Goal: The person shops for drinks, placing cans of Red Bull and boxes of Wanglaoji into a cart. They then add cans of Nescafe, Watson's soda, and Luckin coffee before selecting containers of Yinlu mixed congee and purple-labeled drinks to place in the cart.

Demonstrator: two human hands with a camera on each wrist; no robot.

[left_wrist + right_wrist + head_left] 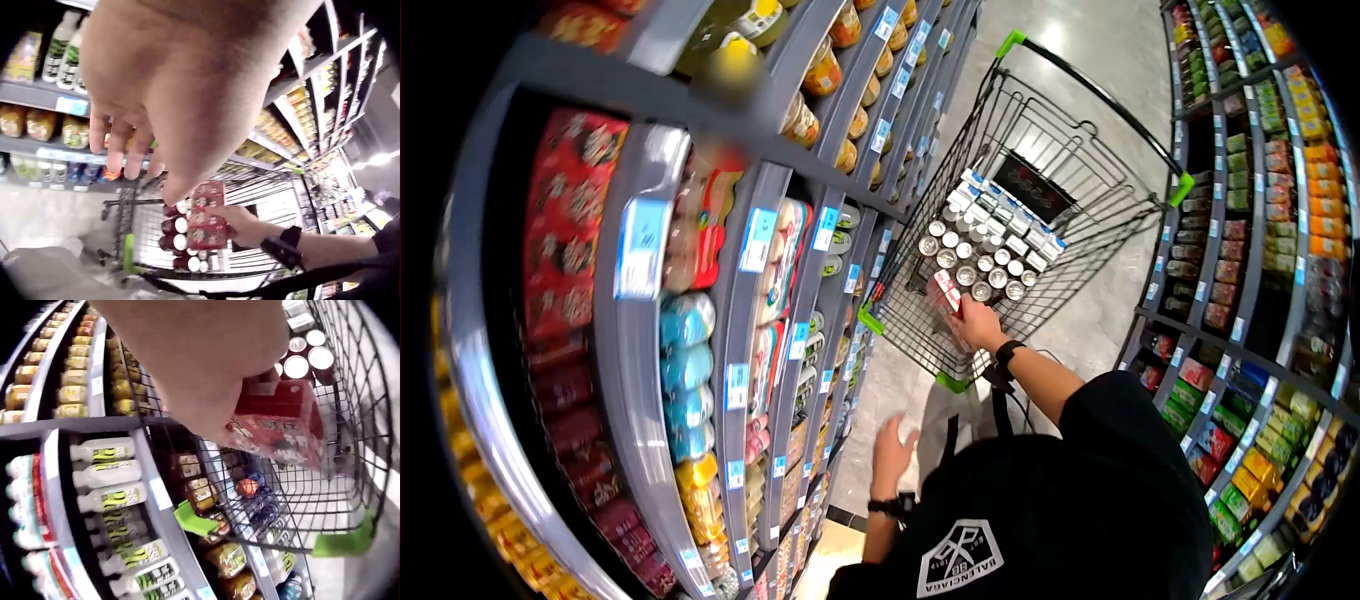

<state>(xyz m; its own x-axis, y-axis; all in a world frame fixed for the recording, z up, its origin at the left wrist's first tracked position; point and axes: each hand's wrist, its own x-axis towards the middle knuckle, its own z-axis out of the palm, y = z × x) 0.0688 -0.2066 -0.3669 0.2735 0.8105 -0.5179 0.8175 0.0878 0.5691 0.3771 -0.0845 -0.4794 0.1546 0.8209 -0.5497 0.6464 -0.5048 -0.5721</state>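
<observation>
Right hand (973, 325) pinches the red pack (207, 219), thumb on one face, fingers partly hidden. Pack is inside the wire cart (1100, 92), just beside the metal-topped cans (982, 290); can't tell if it touches them or the cart bottom. Forearm crosses the near rim, the end with green corners (194, 520); handle is at the far end. Wire mesh shows between pack and that rim, so some room that side. Cans sit packed in rows on the other side, tight there.

Left hand (893, 450): fingers spread and loose, outside the cart, over the floor (1110, 300). Cart's side is near the left shelving (620, 300); a wider floor strip runs toward the right shelving (1145, 312).
</observation>
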